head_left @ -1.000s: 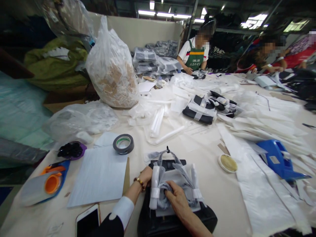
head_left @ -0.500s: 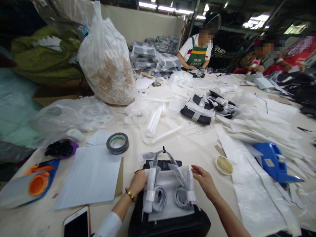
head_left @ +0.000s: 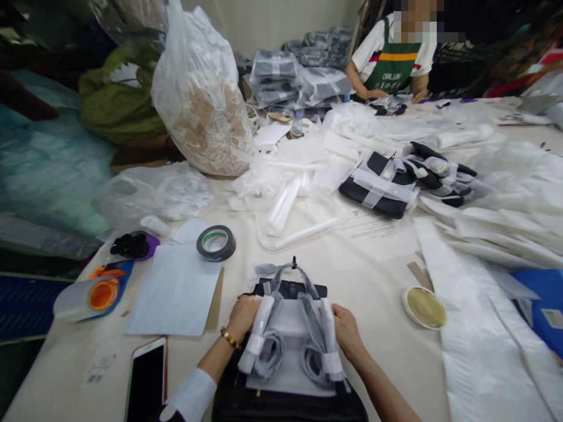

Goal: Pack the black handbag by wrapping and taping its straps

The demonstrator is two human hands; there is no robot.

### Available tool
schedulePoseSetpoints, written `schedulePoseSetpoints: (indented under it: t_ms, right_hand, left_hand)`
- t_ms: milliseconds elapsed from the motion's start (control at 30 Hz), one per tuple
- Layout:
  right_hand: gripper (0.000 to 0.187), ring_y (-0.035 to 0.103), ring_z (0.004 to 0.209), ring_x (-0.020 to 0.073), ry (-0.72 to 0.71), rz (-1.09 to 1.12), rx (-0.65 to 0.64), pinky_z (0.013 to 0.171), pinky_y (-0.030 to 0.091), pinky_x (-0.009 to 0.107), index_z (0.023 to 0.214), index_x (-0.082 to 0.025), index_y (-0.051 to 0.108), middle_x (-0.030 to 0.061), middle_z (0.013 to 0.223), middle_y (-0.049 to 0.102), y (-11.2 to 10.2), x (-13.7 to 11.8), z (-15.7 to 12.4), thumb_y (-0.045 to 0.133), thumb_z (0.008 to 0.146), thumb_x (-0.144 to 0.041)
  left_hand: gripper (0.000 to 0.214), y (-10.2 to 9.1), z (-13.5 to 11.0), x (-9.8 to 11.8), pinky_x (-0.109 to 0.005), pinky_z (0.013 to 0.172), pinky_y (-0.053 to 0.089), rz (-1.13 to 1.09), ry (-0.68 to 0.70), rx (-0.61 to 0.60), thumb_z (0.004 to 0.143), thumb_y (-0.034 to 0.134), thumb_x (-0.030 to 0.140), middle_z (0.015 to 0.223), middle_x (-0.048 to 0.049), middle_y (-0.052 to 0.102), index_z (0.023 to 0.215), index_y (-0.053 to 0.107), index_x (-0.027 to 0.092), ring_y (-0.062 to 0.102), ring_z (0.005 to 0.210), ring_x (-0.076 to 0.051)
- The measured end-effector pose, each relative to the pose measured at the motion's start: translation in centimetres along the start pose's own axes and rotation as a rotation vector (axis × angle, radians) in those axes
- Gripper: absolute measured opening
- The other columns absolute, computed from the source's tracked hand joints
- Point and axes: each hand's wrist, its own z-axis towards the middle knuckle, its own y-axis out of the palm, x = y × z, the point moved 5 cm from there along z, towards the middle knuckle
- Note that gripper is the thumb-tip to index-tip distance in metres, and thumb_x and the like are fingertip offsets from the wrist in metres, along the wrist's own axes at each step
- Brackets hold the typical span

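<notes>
On our pale tabletop [head_left: 422, 363], we are gripping the black bag [head_left: 290, 407] between left hand [head_left: 241, 319] and right hand [head_left: 346, 331], equally near, its handle [head_left: 309, 283] pointing away. Hidden fingertips are probably resting behind its edges. Beyond, a tape roll [head_left: 226, 251] is lying leftward.

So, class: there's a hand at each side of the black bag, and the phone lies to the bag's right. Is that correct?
The phone isn't to the right of the bag: the head view shows it to the left. The left hand and right hand are indeed at the bag's sides.
</notes>
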Motion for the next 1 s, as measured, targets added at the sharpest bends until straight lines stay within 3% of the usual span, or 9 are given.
schedulePoseSetpoints:
  t_ms: [167,367,500,600,667,733,900,1000]
  right_hand:
    - [0.026,0.041,0.052,0.0139,0.023,0.017,-0.002,0.049,0.027,0.024,0.044,-0.02,0.04,-0.0007,0.047,0.046,0.3,0.2,0.0,0.047,0.066,-0.034]
    - [0.033,0.047,0.059,0.0154,0.003,0.143,0.027,0.052,0.037,0.024,0.063,-0.019,0.05,-0.0009,0.057,0.051,0.6,0.5,-1.2,0.044,0.072,-0.05]
    - [0.03,0.053,0.063,0.0165,-0.034,0.355,-0.145,0.058,0.043,0.025,0.085,-0.018,0.055,0.0004,0.067,0.059,0.1,1.2,-2.9,0.048,0.074,-0.045]
    - [0.03,0.057,0.074,0.0175,-0.063,0.48,-0.247,0.069,0.045,0.027,0.095,-0.018,0.054,0.0031,0.084,0.064,0.1,1.5,-4.3,0.05,0.076,-0.04]
    - [0.029,0.058,0.076,0.0179,-0.041,0.449,-0.196,0.07,0.045,0.028,0.094,-0.018,0.055,0.0043,0.088,0.065,0.0,1.8,-4.6,0.048,0.076,-0.04]
    - [0.027,0.058,0.075,0.0182,-0.013,0.372,-0.148,0.067,0.044,0.027,0.09,-0.018,0.055,0.0042,0.084,0.065,0.1,2.1,-4.5,0.046,0.076,-0.038]
    - [0.017,0.057,0.064,0.017,0.018,0.175,-0.155,0.058,0.042,0.025,0.078,-0.019,0.056,0.0017,0.07,0.065,0.8,2.2,-3.7,0.048,0.068,-0.029]
    - [0.011,0.054,0.059,0.0162,0.045,-0.063,-0.067,0.054,0.038,0.024,0.068,-0.019,0.055,0.0015,0.062,0.062,0.5,1.8,-3.3,0.047,0.065,-0.026]
  left_hand:
    - [0.024,-0.3,0.0,0.4,-0.023,0.055,0.038,-0.018,-0.015,0.068,0.075,0.046,0.02,0.061,-0.0069,0.061,0.055,0.058,0.015,0.057,0.064,-0.017]
    - [0.022,-0.9,-0.6,0.5,-0.024,0.058,0.037,-0.052,-0.022,0.16,0.076,0.045,0.027,0.064,-0.0063,0.061,0.064,0.059,0.014,0.056,0.066,-0.018]
    - [0.025,-1.3,-2.9,-0.2,-0.021,0.058,0.038,-0.137,0.099,0.091,0.077,0.043,0.036,0.064,0.0001,0.058,0.069,0.055,0.016,0.052,0.063,-0.014]
    - [0.025,-1.1,-4.8,-1.2,-0.022,0.062,0.039,-0.301,0.223,0.009,0.076,0.044,0.037,0.075,0.0012,0.058,0.086,0.054,0.017,0.05,0.065,-0.013]
    - [0.025,-0.8,-5.4,-1.8,-0.022,0.062,0.039,-0.381,0.241,-0.015,0.075,0.046,0.036,0.077,0.0018,0.057,0.09,0.053,0.017,0.048,0.064,-0.012]
    - [0.018,-0.4,-5.6,-2.2,-0.021,0.06,0.038,-0.367,0.201,0.005,0.073,0.047,0.032,0.072,0.003,0.054,0.082,0.053,0.018,0.047,0.064,-0.012]
    - [0.015,0.3,-5.1,-1.4,-0.018,0.058,0.033,-0.029,0.008,0.106,0.076,0.041,0.024,0.063,0.0043,0.051,0.065,0.048,0.018,0.048,0.064,-0.01]
    - [0.021,0.3,-4.6,-1.1,-0.021,0.052,0.026,0.103,-0.119,0.146,0.08,0.04,0.028,0.057,0.0033,0.051,0.062,0.047,0.018,0.047,0.057,-0.011]
